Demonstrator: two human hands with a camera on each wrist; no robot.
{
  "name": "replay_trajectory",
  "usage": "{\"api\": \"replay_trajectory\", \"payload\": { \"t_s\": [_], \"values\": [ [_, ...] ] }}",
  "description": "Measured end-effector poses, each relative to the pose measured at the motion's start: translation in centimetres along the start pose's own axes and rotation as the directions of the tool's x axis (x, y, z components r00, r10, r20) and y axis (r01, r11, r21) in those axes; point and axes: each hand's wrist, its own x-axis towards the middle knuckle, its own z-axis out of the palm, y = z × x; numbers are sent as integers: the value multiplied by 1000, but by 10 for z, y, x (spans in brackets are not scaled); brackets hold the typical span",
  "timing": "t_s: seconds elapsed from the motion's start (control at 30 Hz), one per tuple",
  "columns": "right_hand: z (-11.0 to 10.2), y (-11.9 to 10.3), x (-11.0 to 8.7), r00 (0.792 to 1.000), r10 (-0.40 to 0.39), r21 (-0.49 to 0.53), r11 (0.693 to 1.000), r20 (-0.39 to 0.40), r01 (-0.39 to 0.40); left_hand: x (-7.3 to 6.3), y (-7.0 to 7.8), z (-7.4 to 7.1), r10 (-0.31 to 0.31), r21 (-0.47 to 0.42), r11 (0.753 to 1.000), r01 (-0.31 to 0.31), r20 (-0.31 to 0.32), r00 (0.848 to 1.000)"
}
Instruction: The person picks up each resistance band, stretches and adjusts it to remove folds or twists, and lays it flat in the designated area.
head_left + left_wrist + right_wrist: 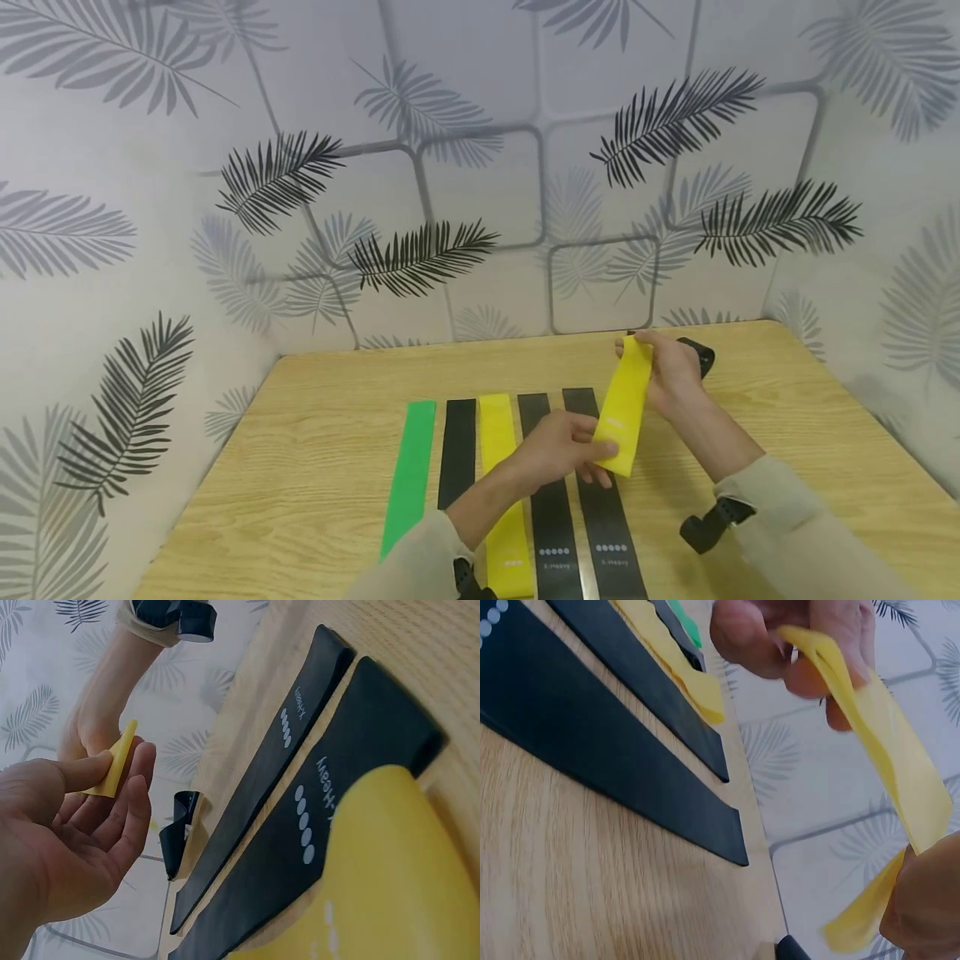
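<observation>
A yellow resistance band (627, 400) is held in the air between both hands, above the right end of a row of bands. My left hand (555, 450) pinches its lower end between thumb and fingers; the other fingers spread loosely in the left wrist view. The right hand (670, 375) grips the upper end, its fingers partly hidden by the band. In the right wrist view the held band (889, 742) looks folded, with a loose part hanging below the right hand. Below lie two black X-Heavy bands, a nearer one (553, 533) and a rightmost one (609, 521).
Farther left on the wooden table (300, 467) lie another yellow band (506, 533), a plain black band (456, 450) and a green band (408, 479), roughly parallel. A black curled item (699, 357) sits behind the right hand. Leaf-patterned walls (480, 192) stand behind the table.
</observation>
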Motion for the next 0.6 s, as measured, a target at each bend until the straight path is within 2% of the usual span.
{"api": "replay_trajectory", "payload": {
  "t_s": [0.2, 0.33, 0.47, 0.6],
  "values": [
    [-12, -3, 7, 999, 16, -19, 1000, 49, -16, -5, -4, 5, -19, 2, 1000, 19, 47, 999],
    [-20, -6, 10, 997, -20, -34, 999, 69, 22, -9, -10, 10, -45, 0, 999, 46, 106, 993],
    [-24, -7, 14, 998, -47, -64, 997, 40, 49, -13, -14, 16, -66, -9, 998, 68, 151, 986],
    [-27, -5, 21, 998, -66, -164, 985, -15, 62, -16, -16, 19, -75, -21, 997, 80, 169, 983]
  ]
}}
